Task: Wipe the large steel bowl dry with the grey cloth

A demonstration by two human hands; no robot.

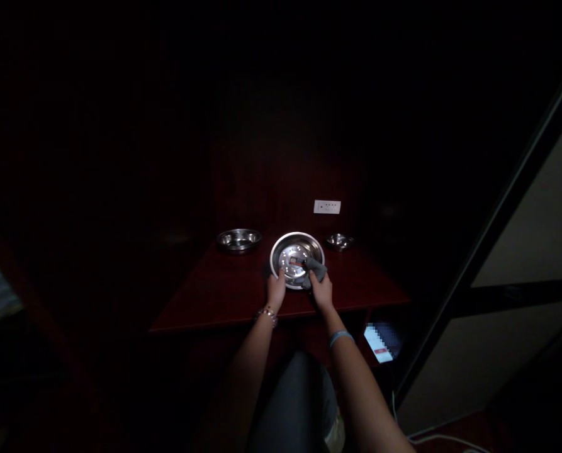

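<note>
Steel bowl [286, 249] is in both hands, above the front half of the dark red table [233, 296], roughly mid-width. It's tipped so the open side faces the wearer; can't tell if its far edge or base touches the tabletop. Sticker [296, 261] with some red on it shows on the inside bottom, partly overlapped by the cloth.

Left hand [275, 290] grips the bowl at its lower left rim — thumb over the inside edge, other fingers out of sight behind. Right hand [322, 290] is closed on a grey cloth [315, 270], thumb on top, cloth against the lower right of the bowl's inside and over the rim. Can't tell whether the right fingers also hold the rim under the cloth.

Two more bowls on the table, both upright: wide steel bowl [239, 241] further back to the left, small steel bowl [340, 242] back right. Neither touches the held one. White socket panel [326, 207] on the back wall, just above the small one.

Beaded bracelet [268, 314] on left wrist, blue band [341, 338] on right forearm. Lit screen [376, 344] below the table's right side — partly pixelated, unreadable. Pale cable [441, 437] at lower right. Rest is mostly too dark to make out.
</note>
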